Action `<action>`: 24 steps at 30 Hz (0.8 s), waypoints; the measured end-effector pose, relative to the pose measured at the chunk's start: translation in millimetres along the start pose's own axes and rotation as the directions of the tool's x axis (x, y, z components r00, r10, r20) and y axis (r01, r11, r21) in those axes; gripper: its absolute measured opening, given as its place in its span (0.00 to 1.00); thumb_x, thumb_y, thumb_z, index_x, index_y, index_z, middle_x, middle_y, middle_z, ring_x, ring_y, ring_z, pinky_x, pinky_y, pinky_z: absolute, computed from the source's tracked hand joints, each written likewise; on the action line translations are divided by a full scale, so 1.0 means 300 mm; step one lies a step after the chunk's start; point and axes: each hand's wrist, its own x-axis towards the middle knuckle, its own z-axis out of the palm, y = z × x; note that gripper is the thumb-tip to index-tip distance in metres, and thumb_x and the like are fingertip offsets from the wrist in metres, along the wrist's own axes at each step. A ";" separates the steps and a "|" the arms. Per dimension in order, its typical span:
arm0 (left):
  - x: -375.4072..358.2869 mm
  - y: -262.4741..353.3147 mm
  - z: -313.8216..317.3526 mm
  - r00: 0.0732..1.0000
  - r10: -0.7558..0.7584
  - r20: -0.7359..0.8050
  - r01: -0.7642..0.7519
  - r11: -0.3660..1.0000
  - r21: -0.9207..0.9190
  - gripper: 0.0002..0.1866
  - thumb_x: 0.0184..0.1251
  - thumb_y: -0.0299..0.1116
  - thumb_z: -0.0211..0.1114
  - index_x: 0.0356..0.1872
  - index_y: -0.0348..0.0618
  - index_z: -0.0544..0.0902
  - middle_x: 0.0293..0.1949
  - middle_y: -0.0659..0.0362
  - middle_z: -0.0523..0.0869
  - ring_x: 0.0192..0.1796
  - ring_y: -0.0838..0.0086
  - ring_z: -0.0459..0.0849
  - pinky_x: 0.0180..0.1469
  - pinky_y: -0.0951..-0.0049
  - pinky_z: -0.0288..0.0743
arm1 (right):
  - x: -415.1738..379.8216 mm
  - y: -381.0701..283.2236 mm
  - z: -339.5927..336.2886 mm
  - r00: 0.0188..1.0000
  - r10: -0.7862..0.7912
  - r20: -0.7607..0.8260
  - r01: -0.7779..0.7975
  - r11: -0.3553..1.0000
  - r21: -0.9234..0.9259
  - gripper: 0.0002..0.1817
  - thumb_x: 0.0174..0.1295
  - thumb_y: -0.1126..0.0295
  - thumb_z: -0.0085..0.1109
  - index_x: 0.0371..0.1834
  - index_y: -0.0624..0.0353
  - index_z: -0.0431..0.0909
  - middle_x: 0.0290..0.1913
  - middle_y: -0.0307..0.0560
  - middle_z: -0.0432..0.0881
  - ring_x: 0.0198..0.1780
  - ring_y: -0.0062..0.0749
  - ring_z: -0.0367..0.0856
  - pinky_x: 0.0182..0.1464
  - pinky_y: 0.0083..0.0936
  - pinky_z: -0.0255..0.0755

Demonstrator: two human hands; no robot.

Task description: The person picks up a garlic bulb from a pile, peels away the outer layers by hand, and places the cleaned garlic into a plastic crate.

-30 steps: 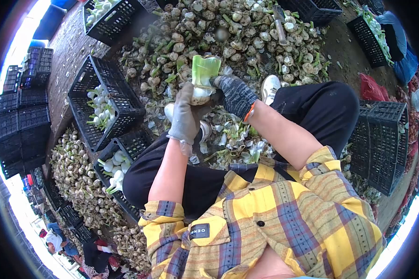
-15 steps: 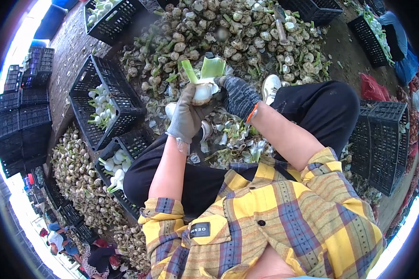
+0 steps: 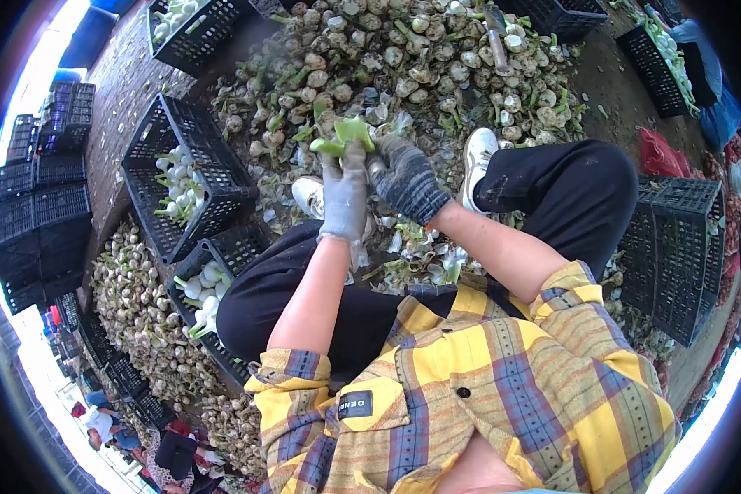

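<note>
My left hand (image 3: 345, 193), in a light grey glove, is closed on a garlic stalk (image 3: 351, 132) whose green cut leaves stick out above the fingers. The bulb end is hidden behind the gloves. My right hand (image 3: 405, 179), in a darker grey knitted glove, is beside it with bent fingers close to the stalk; whether it grips anything is hidden. Loose peeled skins lie on the ground under both hands. Beyond them spreads a large heap of unpeeled garlic bulbs (image 3: 403, 70).
Black crates with whitish bulbs (image 3: 177, 185) (image 3: 208, 284) stand at the left, and a stacked pair of crates (image 3: 671, 251) at the right. A tool with a handle (image 3: 497, 51) lies on the heap. People (image 3: 103, 424) sit at the lower left.
Both hands have turned, and the bulb that showed between them is now hidden. The green leaves have moved slightly left and tilted. My right hand has shifted a little down and left.
</note>
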 end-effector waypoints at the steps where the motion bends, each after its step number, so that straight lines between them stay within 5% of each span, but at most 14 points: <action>1: 0.008 -0.003 -0.010 0.991 -0.107 -0.079 0.104 0.994 -0.044 0.26 0.65 0.48 0.60 0.55 0.41 0.67 0.45 0.60 0.75 0.44 0.79 0.72 0.48 0.79 0.68 | 0.001 -0.009 0.011 0.994 0.099 0.040 -0.105 0.971 0.215 0.12 0.59 0.70 0.48 0.41 0.65 0.76 0.35 0.53 0.81 0.36 0.44 0.79 0.43 0.35 0.72; 3: 0.013 -0.003 -0.022 0.989 -0.109 -0.095 0.095 0.985 -0.141 0.24 0.65 0.52 0.56 0.51 0.43 0.70 0.38 0.61 0.78 0.38 0.78 0.77 0.40 0.77 0.73 | -0.001 -0.022 0.027 0.950 0.257 0.177 -0.312 0.749 0.584 0.12 0.61 0.70 0.48 0.41 0.66 0.76 0.34 0.46 0.81 0.34 0.35 0.79 0.40 0.29 0.73; 4: 0.017 0.004 -0.030 0.986 -0.142 -0.093 0.126 0.980 -0.152 0.25 0.65 0.54 0.55 0.51 0.44 0.71 0.37 0.61 0.79 0.37 0.77 0.78 0.39 0.75 0.75 | -0.001 -0.024 0.016 0.878 0.387 0.282 -0.455 0.489 0.744 0.11 0.62 0.68 0.50 0.40 0.65 0.76 0.33 0.40 0.80 0.32 0.25 0.78 0.35 0.22 0.72; 7: 0.018 0.027 -0.036 0.977 -0.196 -0.080 0.180 0.968 -0.175 0.25 0.66 0.56 0.51 0.49 0.45 0.73 0.37 0.61 0.80 0.37 0.75 0.81 0.39 0.72 0.78 | -0.002 -0.007 0.004 0.760 0.476 0.442 -0.574 0.175 0.800 0.10 0.61 0.67 0.52 0.40 0.63 0.76 0.31 0.41 0.80 0.28 0.25 0.77 0.30 0.21 0.71; 12: 0.008 0.079 -0.020 0.972 -0.229 -0.053 0.203 0.931 -0.302 0.25 0.67 0.55 0.50 0.46 0.42 0.75 0.40 0.58 0.82 0.38 0.72 0.81 0.39 0.72 0.78 | 0.026 -0.025 -0.014 0.639 0.501 0.584 -0.489 -0.321 0.811 0.07 0.62 0.68 0.47 0.36 0.57 0.74 0.26 0.42 0.78 0.24 0.28 0.74 0.27 0.27 0.71; 16: 0.020 0.066 -0.046 0.969 -0.233 -0.081 0.205 0.943 -0.261 0.25 0.68 0.55 0.48 0.46 0.40 0.77 0.39 0.57 0.82 0.38 0.71 0.82 0.38 0.71 0.79 | 0.046 0.028 -0.028 0.670 0.488 0.559 -0.383 -0.417 0.824 0.13 0.59 0.67 0.43 0.43 0.60 0.73 0.30 0.43 0.76 0.27 0.32 0.73 0.37 0.38 0.73; 19: 0.027 0.067 -0.070 0.982 -0.181 0.049 0.187 0.939 -0.287 0.26 0.68 0.55 0.47 0.46 0.39 0.76 0.39 0.56 0.83 0.38 0.70 0.83 0.38 0.70 0.79 | 0.072 0.055 -0.059 0.673 0.522 0.524 -0.359 -0.390 0.848 0.13 0.59 0.67 0.43 0.42 0.61 0.73 0.29 0.44 0.76 0.27 0.32 0.73 0.42 0.41 0.74; 20: 0.034 0.066 -0.078 0.980 -0.131 0.150 0.173 0.932 -0.318 0.26 0.68 0.55 0.47 0.46 0.40 0.76 0.39 0.57 0.83 0.36 0.70 0.83 0.36 0.69 0.80 | 0.082 -0.007 -0.087 0.618 0.590 0.519 -0.341 -0.394 0.854 0.10 0.62 0.65 0.43 0.38 0.54 0.74 0.28 0.42 0.76 0.27 0.31 0.73 0.35 0.38 0.70; 23: 0.029 0.068 -0.075 0.980 -0.183 0.081 0.198 0.941 -0.275 0.26 0.68 0.55 0.46 0.46 0.41 0.76 0.38 0.57 0.83 0.35 0.72 0.83 0.33 0.71 0.80 | 0.066 0.028 -0.090 0.744 0.497 0.446 -0.339 -0.293 0.894 0.11 0.62 0.65 0.43 0.40 0.55 0.75 0.30 0.42 0.77 0.30 0.32 0.75 0.39 0.39 0.72; 24: 0.026 0.075 -0.068 0.977 -0.205 0.053 0.212 0.933 -0.291 0.25 0.68 0.55 0.46 0.46 0.42 0.76 0.38 0.57 0.83 0.34 0.73 0.83 0.33 0.71 0.80 | 0.054 0.014 -0.101 0.815 0.410 0.409 -0.343 -0.226 0.912 0.13 0.59 0.68 0.47 0.43 0.63 0.74 0.34 0.46 0.78 0.34 0.35 0.77 0.49 0.46 0.74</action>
